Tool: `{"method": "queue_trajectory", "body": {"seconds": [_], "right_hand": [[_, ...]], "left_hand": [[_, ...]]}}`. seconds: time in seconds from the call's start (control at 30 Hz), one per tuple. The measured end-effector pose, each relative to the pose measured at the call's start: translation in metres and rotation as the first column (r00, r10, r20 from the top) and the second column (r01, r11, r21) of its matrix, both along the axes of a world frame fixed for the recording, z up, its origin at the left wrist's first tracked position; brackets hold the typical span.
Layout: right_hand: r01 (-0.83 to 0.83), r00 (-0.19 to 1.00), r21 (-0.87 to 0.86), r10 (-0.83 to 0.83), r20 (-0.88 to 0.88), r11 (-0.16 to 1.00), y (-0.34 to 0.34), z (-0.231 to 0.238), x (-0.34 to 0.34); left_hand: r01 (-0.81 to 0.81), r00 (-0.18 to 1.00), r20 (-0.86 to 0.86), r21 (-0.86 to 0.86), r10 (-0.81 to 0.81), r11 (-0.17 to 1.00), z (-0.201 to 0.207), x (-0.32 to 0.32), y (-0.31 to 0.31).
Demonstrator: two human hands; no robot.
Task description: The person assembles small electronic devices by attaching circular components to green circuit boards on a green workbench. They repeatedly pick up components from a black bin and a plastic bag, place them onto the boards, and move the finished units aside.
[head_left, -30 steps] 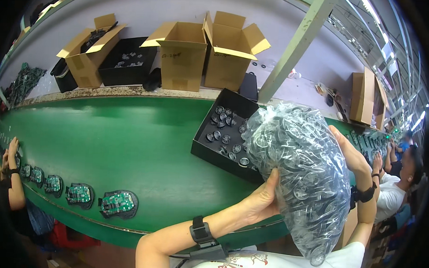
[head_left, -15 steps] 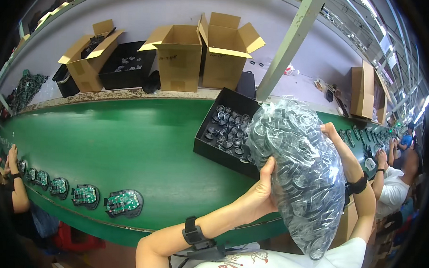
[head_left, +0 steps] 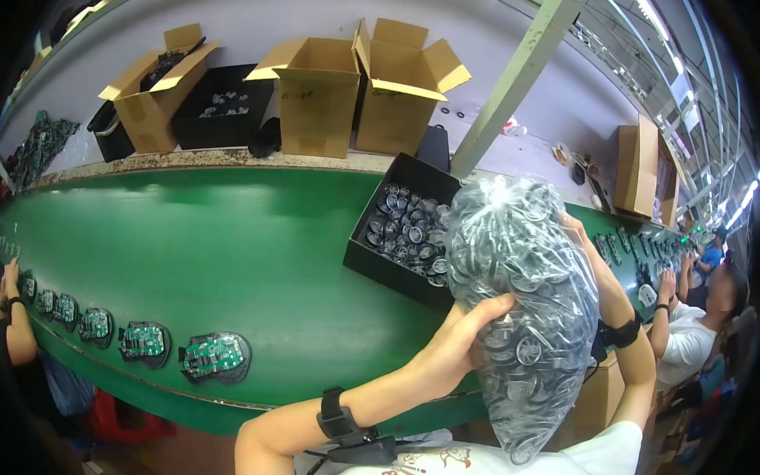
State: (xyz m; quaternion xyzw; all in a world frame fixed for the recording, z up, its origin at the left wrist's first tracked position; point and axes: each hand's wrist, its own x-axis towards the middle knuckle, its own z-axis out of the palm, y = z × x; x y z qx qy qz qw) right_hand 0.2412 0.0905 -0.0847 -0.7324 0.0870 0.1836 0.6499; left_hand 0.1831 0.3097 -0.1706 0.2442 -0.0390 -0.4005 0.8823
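A large clear plastic bag (head_left: pixel 534 268), packed with small round spoked wheels, is held up between my two hands. My left hand (head_left: pixel 464 333) grips its left side, thumb pressed on the plastic and fingers hidden behind it. Around the upper right side closes my right hand (head_left: pixel 574 232), partly covered by the bag. The bag's upper end overlaps the right side of a black open box (head_left: pixel 377 269). More of these dark wheels (head_left: pixel 409 230) lie heaped in that box. Whether the bag's mouth is open cannot be seen.
On the green conveyor belt (head_left: pixel 228 274), several black shells with green circuit boards (head_left: pixel 217 355) line the left near edge. Open cardboard boxes (head_left: pixel 317 110) and a black tray (head_left: pixel 223 106) stand on the back ledge. A metal post (head_left: pixel 519 83) rises behind. Co-workers sit at both sides.
The bag has turned slightly and its lower end has shifted left. My left thumb lies further over its front. The heap of wheels in the black box looks fuller.
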Motion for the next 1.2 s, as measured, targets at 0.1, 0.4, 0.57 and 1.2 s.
{"method": "queue_trajectory", "body": {"seconds": [0.1, 0.4, 0.57, 1.2], "right_hand": [[-0.123, 0.947, -0.313, 0.206, 0.246, 0.942, -0.002, -0.001, -0.004], [-0.321, 0.938, -0.288, 0.345, 0.036, 0.902, -0.002, 0.0, 0.031], [-0.196, 0.957, -0.381, 0.26, 0.124, 0.904, -0.017, 0.003, 0.045], [-0.133, 0.912, -0.38, 0.263, 0.315, 0.916, -0.008, 0.009, 0.037]], "left_hand": [[0.005, 1.0, 0.023, 0.019, -0.005, 1.0, -0.006, 0.002, -0.009], [0.017, 1.0, 0.007, 0.108, -0.018, 0.994, -0.025, 0.01, -0.008], [0.015, 0.994, 0.11, 0.107, -0.026, 0.994, -0.008, 0.009, -0.006], [-0.229, 0.949, 0.237, 0.068, 0.207, 0.971, 0.016, 0.008, -0.002]]}}
